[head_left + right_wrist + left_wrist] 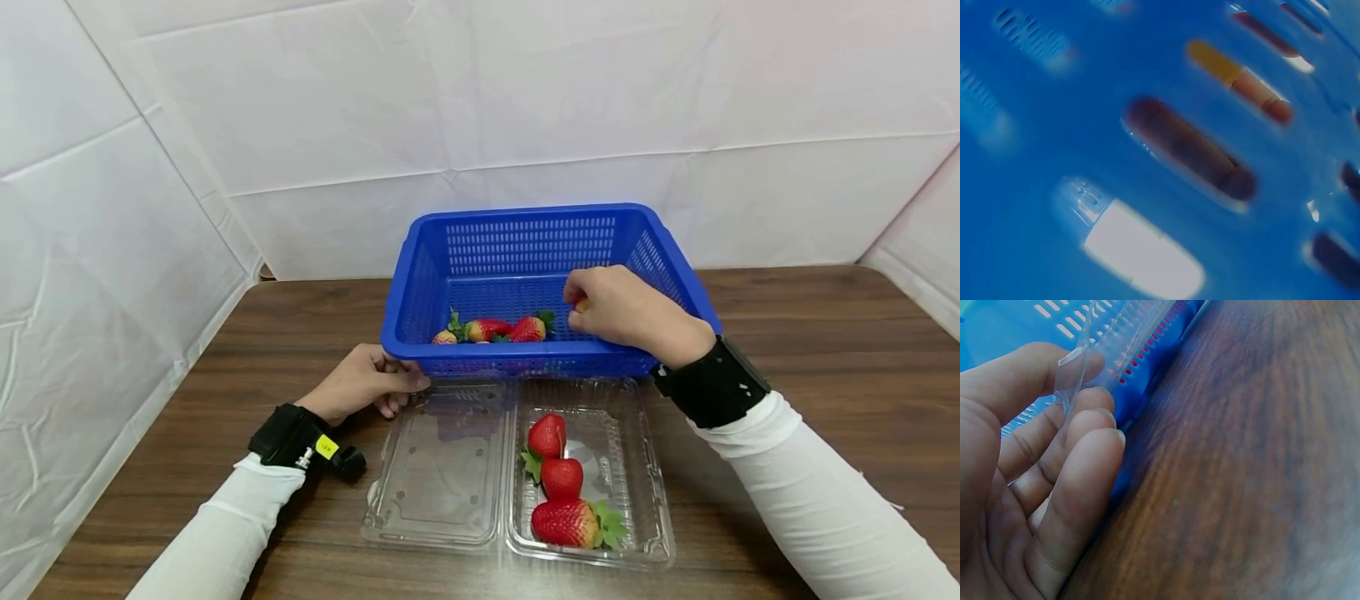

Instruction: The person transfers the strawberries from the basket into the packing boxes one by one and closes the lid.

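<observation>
Inside the blue plastic basket (525,350), my right hand (626,308) has its fingers curled, with a small yellow-orange bit of a strawberry (581,306) showing between them; most of that fruit is hidden. Several strawberries (527,329) lie left of this hand on the basket floor. My left hand (367,383) pinches the far left corner of the lid (450,467) of a clear plastic clamshell box. In the left wrist view, thumb and fingers meet on the clear rim (1072,375). Three strawberries (562,479) lie in the box's base (622,467).
The open clamshell lies flat on a brown wooden table (757,333), right in front of the basket. White sheeting (525,100) rises behind and at both sides. Mostly the blue slotted basket wall (1041,187), close up, fills the right wrist view.
</observation>
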`<action>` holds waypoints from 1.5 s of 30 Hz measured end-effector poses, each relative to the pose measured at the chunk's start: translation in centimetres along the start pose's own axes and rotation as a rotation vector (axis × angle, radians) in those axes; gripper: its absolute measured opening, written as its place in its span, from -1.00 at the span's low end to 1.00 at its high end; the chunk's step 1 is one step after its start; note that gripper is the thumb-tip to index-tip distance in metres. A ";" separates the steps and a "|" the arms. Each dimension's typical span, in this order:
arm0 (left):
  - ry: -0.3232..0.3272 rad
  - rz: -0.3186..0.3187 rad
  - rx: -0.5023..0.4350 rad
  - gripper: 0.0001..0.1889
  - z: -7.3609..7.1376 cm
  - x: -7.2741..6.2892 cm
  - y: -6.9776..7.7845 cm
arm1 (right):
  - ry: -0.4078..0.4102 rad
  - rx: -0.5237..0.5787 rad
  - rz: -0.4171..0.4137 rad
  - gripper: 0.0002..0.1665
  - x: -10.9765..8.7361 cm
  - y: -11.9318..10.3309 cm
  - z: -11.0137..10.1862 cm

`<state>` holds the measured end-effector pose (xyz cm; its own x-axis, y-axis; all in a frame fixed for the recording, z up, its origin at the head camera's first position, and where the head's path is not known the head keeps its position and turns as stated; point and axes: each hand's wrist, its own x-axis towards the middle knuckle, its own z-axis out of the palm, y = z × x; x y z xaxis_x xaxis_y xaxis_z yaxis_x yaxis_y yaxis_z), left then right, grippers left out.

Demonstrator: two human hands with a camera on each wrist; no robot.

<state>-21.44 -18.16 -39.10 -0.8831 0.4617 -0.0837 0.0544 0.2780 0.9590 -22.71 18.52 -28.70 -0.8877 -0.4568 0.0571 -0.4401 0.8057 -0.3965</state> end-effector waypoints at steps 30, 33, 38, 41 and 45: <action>-0.002 0.000 -0.007 -0.88 0.1 -0.1 0.2 | 0.104 -0.045 -0.009 -0.72 -1.9 -0.1 -1.7; 0.001 -0.001 -0.009 -0.88 0.1 -0.1 0.2 | 0.113 -0.051 -0.020 -0.71 -2.2 -0.3 -2.0; 0.007 -0.006 -0.005 -0.89 0.1 -0.1 0.2 | 0.122 -0.046 -0.037 -0.71 -2.7 -0.8 -2.2; 0.005 -0.008 -0.007 -0.88 0.0 -0.1 0.2 | 0.129 -0.048 -0.056 -0.72 -3.0 -1.2 -2.1; -0.001 -0.006 -0.009 -0.88 0.0 -0.1 0.1 | 0.139 -0.065 -0.075 -0.73 -3.5 -1.5 -2.0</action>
<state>-21.37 -18.13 -38.96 -0.8829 0.4609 -0.0894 0.0453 0.2733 0.9609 -19.18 19.68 -26.51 -0.8605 -0.4632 0.2122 -0.5092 0.7963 -0.3266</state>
